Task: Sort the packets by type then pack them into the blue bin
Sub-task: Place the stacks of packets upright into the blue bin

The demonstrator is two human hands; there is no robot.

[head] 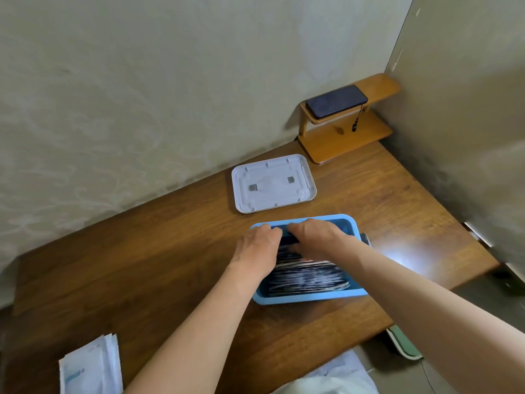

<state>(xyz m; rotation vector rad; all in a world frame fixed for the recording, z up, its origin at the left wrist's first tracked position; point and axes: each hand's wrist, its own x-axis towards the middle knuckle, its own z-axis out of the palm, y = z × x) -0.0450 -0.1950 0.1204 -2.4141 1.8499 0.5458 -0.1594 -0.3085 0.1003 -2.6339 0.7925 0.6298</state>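
While the right hand (315,237) pinches the dark foil packets (306,277) inside the light-blue rectangular plastic bin (309,299) at centre frame, the left hand (257,247) curls beside it — grip hidden. Crowded packets may buckle or spring out; white paper pouches (91,368), lower left, could mix in.

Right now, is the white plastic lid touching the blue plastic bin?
Apart. The head view shows a strip of brown wooden table between the white plastic lid and the far rim of the blue plastic bin.
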